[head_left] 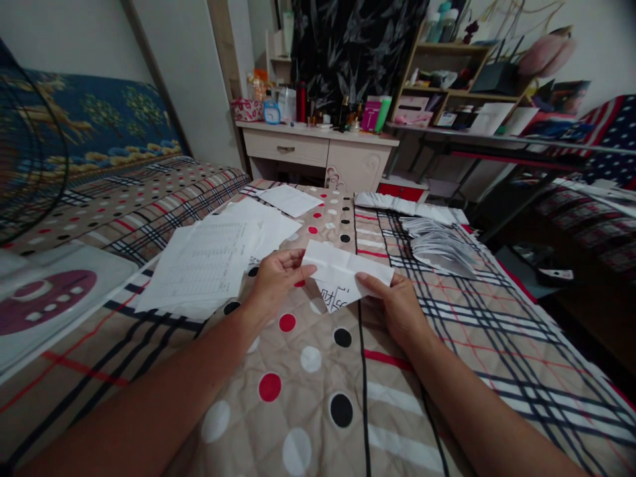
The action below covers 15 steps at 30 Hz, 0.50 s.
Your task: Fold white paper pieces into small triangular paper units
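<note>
A folded white sheet of paper (342, 268) is stretched between my two hands above the bedspread, with dark handwritten characters on its lower, pointed flap. My left hand (275, 278) pinches its left end, thumb on top. At the right end, my right hand (400, 301) grips it between thumb and fingers. To the left of my left hand lie loose printed sheets (199, 265), overlapping one another. Beyond my right hand, a fanned pile of folded papers (440, 245) rests on the bedspread, and a long row of folded papers (407, 204) lies behind it.
The patterned quilted bedspread (308, 404) spreads beneath everything. A fan (30, 146) and a white item with a purple print (54, 298) stand at the left. A cream dresser (298, 149) holding bottles and boxes is at the back, beside shelves (447, 93).
</note>
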Tool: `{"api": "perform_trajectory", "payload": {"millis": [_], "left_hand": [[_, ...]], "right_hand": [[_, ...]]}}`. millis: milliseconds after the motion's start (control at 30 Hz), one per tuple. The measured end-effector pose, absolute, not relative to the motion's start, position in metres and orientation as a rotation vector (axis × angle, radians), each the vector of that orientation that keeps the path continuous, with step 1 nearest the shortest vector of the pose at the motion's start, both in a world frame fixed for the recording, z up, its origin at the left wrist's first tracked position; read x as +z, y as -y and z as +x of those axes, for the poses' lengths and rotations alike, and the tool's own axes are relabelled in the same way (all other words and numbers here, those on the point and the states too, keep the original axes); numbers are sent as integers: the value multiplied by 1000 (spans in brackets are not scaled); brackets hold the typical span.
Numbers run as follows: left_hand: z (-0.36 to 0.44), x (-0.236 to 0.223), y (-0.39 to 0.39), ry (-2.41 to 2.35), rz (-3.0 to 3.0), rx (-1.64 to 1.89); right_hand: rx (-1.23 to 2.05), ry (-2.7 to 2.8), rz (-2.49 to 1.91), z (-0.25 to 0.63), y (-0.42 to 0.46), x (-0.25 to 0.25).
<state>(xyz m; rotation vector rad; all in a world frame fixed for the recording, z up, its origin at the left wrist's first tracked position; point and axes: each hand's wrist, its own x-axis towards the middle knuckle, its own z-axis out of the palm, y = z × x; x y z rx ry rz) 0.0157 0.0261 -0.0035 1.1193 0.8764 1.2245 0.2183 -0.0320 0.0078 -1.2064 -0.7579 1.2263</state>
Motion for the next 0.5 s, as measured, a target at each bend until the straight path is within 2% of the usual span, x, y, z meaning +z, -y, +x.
{"api": "perform_trajectory", "payload": {"millis": [167,367,500], "left_hand": [[14,-3,-24,-943,1163,1176],[20,3,-21,-906,937,1312],[27,5,-17,-851,850,1281]], "right_hand": [[1228,807,-1216,220,32,5],[1276,959,-1236,212,38,10],[1269,993,-1236,204,42,13]]}}
